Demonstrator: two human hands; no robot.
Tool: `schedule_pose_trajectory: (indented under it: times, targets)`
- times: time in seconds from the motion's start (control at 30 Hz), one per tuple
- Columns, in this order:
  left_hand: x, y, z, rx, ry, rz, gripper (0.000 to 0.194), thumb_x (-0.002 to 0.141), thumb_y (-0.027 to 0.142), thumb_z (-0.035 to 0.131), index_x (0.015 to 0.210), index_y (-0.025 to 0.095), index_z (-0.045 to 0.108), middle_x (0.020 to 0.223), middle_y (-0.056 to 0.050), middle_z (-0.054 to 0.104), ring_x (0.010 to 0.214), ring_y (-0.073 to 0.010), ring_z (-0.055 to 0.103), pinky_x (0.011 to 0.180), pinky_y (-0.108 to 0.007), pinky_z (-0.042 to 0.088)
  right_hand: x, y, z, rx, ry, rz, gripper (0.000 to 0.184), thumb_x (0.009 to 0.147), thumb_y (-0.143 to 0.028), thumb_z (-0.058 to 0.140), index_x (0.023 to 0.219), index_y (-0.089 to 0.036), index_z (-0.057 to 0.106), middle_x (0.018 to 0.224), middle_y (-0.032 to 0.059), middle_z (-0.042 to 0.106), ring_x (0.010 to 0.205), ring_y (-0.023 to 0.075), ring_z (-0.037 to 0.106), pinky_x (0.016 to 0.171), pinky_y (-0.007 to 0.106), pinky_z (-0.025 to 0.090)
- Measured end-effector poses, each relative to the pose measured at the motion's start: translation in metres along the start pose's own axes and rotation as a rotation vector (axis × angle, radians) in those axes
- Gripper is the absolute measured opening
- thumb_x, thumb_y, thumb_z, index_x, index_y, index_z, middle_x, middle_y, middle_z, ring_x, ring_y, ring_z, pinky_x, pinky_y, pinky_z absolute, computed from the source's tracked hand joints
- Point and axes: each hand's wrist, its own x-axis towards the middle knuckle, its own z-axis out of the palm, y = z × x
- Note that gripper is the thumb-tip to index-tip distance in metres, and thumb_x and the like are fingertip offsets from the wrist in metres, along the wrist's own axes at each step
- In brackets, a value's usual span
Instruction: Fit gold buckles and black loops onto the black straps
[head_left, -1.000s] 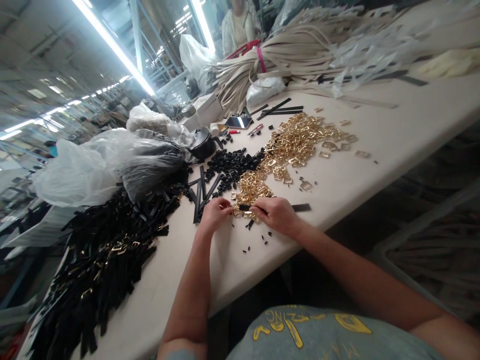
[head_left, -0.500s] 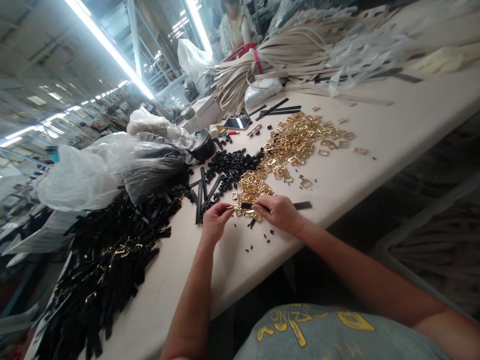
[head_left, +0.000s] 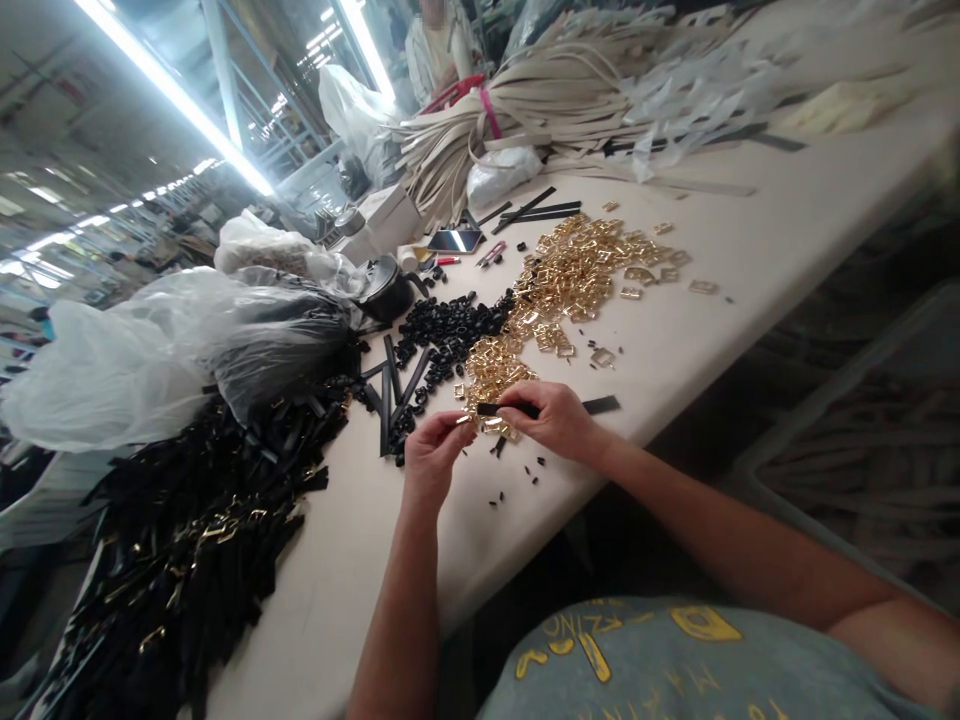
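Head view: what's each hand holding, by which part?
Left hand: a small gold piece, pinched; which part can't be told. Right hand: a black strap, gripped near the end facing the left hand.

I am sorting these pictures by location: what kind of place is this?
Probably a belt or bag workshop: heaped gold buckles, bundled beige straps and long ceiling lights suggest it.

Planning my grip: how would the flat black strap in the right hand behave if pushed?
The flat black strap is probably fairly stiff: both ends jut straight from the right hand. It looks thin, so likely light. Being flat, it seems unlikely to roll.
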Motion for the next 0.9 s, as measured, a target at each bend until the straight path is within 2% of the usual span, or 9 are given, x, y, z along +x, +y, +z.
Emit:
schedule_pose_trajectory:
  times: [0.13,0.33,0.47,0.77,0.9]
  targets:
    - [-0.0009,0.0013,0.0022,0.005,-0.013,-0.004,0.025,0.065,0.031,0.084,0.082,0.017,0.072,0.072,-0.001,0.068,0.059,-0.0092,0.059,0.059,-0.022,0.050,0.0002,0.0016,0.0022,0.031,-0.023,-0.018,0.010,0.082,-0.023,0.062,0.087,-0.018,0.070,0.080,0.0019,0.070,0.070,0.0132,0.062,0.065,0.024,0.045]
    - [0.0022,0.0001,0.0034,0.001,0.001,-0.033,0.040,0.064,0.031,0.083,0.096,0.018,0.064,0.073,0.001,0.065,0.061,-0.0101,0.061,0.059,-0.022,0.052,-0.0015,0.0027,0.0019,0.094,-0.034,-0.008,0.011,0.083,-0.024,0.062,0.087,-0.017,0.069,0.079,0.0016,0.069,0.070,0.0130,0.061,0.065,0.024,0.045]
    - [0.0032,-0.0055,0.0000,0.103,0.001,0.041,0.045,0.067,0.029,0.081,0.105,0.020,0.060,0.076,0.001,0.065,0.066,-0.0108,0.062,0.063,-0.022,0.052,0.0010,0.0055,-0.0010,0.052,-0.005,0.046,0.011,0.085,-0.024,0.061,0.087,-0.018,0.069,0.079,0.0021,0.069,0.070,0.0139,0.060,0.066,0.025,0.044]
    - [-0.0023,-0.0010,-0.0011,0.505,-0.024,0.236,0.038,0.079,0.026,0.070,0.116,0.023,0.063,0.085,-0.001,0.070,0.074,-0.0131,0.066,0.073,-0.026,0.054,0.0019,0.0050,-0.0011,-0.012,-0.007,0.069,0.008,0.084,-0.021,0.061,0.086,-0.019,0.069,0.080,0.0015,0.069,0.071,0.0137,0.061,0.067,0.024,0.044]
    - [-0.0043,0.0013,0.0007,0.518,-0.013,0.249,0.026,0.078,0.029,0.072,0.103,0.021,0.070,0.088,-0.003,0.071,0.076,-0.0145,0.066,0.077,-0.028,0.054,0.0018,0.0067,-0.0002,-0.001,-0.019,0.070,0.009,0.085,-0.022,0.060,0.086,-0.018,0.069,0.081,0.0019,0.069,0.072,0.0138,0.061,0.068,0.024,0.044]
